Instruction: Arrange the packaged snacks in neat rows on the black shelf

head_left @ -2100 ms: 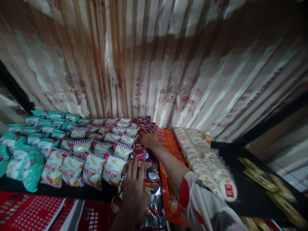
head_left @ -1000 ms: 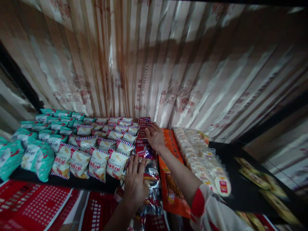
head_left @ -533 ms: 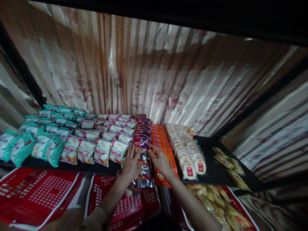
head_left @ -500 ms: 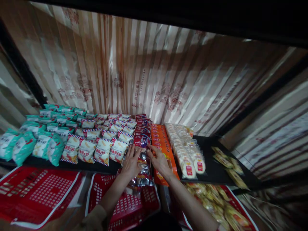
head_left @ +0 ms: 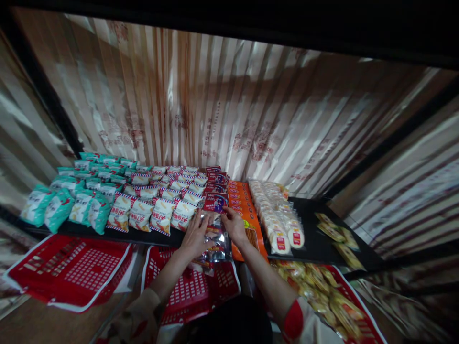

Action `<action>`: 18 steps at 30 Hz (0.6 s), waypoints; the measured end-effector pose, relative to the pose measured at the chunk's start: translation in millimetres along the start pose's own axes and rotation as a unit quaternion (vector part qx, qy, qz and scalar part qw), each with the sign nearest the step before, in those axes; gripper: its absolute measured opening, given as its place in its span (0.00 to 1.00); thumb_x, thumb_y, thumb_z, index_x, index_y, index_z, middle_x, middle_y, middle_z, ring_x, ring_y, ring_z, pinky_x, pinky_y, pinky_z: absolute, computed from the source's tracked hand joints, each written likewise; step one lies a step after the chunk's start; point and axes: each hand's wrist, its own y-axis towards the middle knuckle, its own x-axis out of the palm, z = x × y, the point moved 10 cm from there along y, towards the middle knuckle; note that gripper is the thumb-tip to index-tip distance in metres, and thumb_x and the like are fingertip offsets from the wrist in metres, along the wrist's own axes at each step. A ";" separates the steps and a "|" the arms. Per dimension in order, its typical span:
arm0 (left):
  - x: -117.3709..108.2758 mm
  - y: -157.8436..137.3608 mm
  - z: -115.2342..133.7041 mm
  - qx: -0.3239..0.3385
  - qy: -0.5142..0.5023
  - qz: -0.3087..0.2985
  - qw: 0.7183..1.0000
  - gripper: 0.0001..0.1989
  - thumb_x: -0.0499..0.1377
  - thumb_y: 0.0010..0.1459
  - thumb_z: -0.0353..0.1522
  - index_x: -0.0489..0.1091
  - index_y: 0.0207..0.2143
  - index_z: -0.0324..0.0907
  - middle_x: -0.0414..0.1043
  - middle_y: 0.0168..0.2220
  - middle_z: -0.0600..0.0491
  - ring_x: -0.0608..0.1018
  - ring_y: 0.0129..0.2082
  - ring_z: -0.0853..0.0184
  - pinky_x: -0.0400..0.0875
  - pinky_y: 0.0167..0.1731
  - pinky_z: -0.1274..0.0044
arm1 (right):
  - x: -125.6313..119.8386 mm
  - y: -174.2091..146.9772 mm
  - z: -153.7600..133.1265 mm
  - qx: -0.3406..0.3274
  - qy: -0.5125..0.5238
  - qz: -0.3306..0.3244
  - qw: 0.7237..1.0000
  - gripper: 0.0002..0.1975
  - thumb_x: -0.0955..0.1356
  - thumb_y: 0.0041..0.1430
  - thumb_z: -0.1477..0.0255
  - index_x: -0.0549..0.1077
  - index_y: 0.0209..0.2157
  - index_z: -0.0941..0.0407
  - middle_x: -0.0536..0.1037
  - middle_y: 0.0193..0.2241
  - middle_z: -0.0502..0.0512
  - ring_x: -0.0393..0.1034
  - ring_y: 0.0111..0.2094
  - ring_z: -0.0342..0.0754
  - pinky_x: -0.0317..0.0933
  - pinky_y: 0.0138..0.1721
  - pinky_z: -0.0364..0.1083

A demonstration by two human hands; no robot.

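Note:
A dark purple snack packet (head_left: pixel 214 204) with a clear, shiny lower part lies at the front of a row of like packets on the black shelf. My left hand (head_left: pixel 195 237) grips its left side, fingers long and close together against the plastic. At its right edge, my right hand (head_left: pixel 234 225) pinches the packet between thumb and fingers. More shiny packets (head_left: pixel 218 251) show below my hands, overhanging the shelf's front edge. Right of the row lies a strip of orange packets (head_left: pixel 241 196), partly behind my right hand.
White striped snack bags (head_left: pixel 139 215) and teal bags (head_left: pixel 59 210) stand in rows to the left. Clear-wrapped round crackers (head_left: pixel 279 241) lie right, then a few yellow packets (head_left: pixel 346 258). Red baskets (head_left: pixel 68 272) sit below the shelf; one holds yellow packets (head_left: pixel 322 306). A pleated curtain (head_left: pixel 222 105) hangs behind.
The view has shifted, so the shelf goods on the left appear further right and slightly higher. Both hands stay at the purple packet, close to where they were.

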 end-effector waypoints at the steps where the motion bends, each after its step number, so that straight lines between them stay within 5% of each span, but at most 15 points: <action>1: -1.7 -7.9 2.0 0.003 -0.016 0.014 1.000 0.40 0.62 0.47 0.34 0.49 0.61 0.42 0.38 0.65 0.43 0.47 0.64 0.54 0.51 0.59 0.60 | -0.2 0.6 0.8 0.004 -0.002 -0.002 1.000 0.20 0.62 0.49 0.70 0.73 0.45 0.57 0.77 0.30 0.53 0.70 0.31 0.47 0.64 0.36 0.45; 5: -23.6 -50.3 -7.9 -0.029 -0.078 0.153 0.985 0.21 0.51 0.56 0.31 0.62 0.53 0.43 0.54 0.61 0.47 0.58 0.60 0.62 0.56 0.58 0.66 | -0.2 2.8 2.1 0.005 -0.013 -0.006 1.000 0.20 0.61 0.48 0.71 0.74 0.43 0.58 0.76 0.28 0.53 0.69 0.29 0.46 0.64 0.35 0.45; 8: -33.7 -82.1 -54.8 -0.183 -0.129 0.256 0.940 0.15 0.48 0.55 0.30 0.69 0.43 0.41 0.66 0.50 0.45 0.70 0.51 0.62 0.64 0.53 0.68 | 0.7 4.6 2.1 0.003 -0.025 -0.009 1.000 0.20 0.61 0.49 0.71 0.74 0.43 0.58 0.75 0.26 0.52 0.68 0.27 0.45 0.63 0.35 0.44; 12: -11.7 -94.6 -104.7 -0.346 -0.225 0.230 0.881 0.15 0.51 0.53 0.30 0.69 0.43 0.38 0.69 0.43 0.45 0.75 0.40 0.64 0.71 0.43 0.72 | -1.7 7.3 0.6 -0.001 -0.049 0.005 0.999 0.20 0.62 0.49 0.71 0.74 0.43 0.58 0.75 0.26 0.51 0.68 0.27 0.44 0.63 0.34 0.43; 18: -2.0 -87.9 -108.7 -0.373 -0.205 0.194 0.884 0.16 0.54 0.53 0.31 0.68 0.45 0.35 0.67 0.48 0.41 0.76 0.37 0.65 0.69 0.43 0.72 | -0.7 10.0 -0.7 -0.010 -0.064 -0.001 0.998 0.20 0.62 0.49 0.72 0.73 0.44 0.59 0.76 0.27 0.53 0.67 0.27 0.44 0.62 0.35 0.43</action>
